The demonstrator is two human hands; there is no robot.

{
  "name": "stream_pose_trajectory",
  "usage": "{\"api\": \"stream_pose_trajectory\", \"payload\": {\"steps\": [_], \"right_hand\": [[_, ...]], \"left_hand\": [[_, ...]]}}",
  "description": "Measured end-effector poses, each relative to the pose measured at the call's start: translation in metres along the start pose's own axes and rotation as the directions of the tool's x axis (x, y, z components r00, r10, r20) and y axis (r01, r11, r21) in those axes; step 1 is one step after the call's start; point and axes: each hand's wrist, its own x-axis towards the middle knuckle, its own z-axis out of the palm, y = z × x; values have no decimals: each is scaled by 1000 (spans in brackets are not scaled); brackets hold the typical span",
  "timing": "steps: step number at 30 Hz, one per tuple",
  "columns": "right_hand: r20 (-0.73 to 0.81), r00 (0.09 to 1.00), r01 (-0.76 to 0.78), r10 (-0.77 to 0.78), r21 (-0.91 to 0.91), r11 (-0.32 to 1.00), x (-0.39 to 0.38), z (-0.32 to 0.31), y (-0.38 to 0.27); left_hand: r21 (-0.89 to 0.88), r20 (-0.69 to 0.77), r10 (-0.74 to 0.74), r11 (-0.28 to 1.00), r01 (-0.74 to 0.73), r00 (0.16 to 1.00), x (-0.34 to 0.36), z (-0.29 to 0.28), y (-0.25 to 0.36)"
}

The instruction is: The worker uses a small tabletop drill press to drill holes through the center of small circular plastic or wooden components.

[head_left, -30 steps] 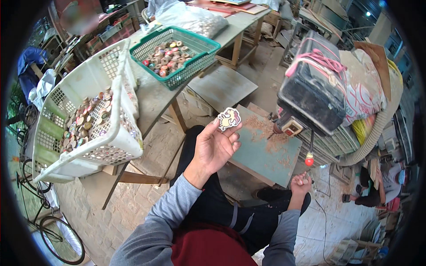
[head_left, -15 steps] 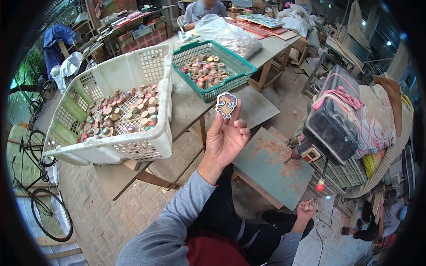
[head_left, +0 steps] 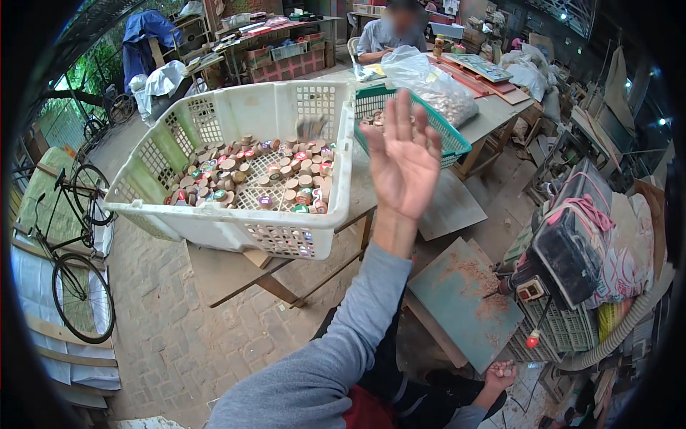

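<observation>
My left hand (head_left: 404, 171) is raised beside the white perforated crate (head_left: 128, 206), palm showing, fingers apart and empty. A motion-blurred piece (head_left: 310, 127) appears in the air inside the crate, over many round wooden discs (head_left: 229, 164) with coloured tops. Behind my left hand stands a green basket (head_left: 450, 132) of small wooden pieces. My right hand (head_left: 499, 373) is curled at the lower corner of the board (head_left: 457, 300) strewn with shavings; what it holds, if anything, is too small to make out.
A drill-like machine (head_left: 568, 236) with pink cord and a ribbed hose (head_left: 629, 329) stand at right. A large plastic bag (head_left: 429, 82) and red boards lie on the table (head_left: 500, 114), where a seated person (head_left: 379, 39) is. A bicycle (head_left: 78, 286) leans at left.
My left hand has risen rightward and released the cartoon-shaped piece it held; a blurred piece now shows inside the crate. The view has tilted toward the tables. My right hand stays curled.
</observation>
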Motion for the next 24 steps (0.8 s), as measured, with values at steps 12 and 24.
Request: {"api": "stream_pose_trajectory", "payload": {"steps": [12,24], "right_hand": [[-56,997,-56,49,-120,991,-52,72,10],[-117,934,-351,338,-484,801,-170,150,132]], "left_hand": [[731,-519,-628,26,682,580,-244,-133,-67],[973,-228,-865,-222,66,448,-301,-97,-79]]}}
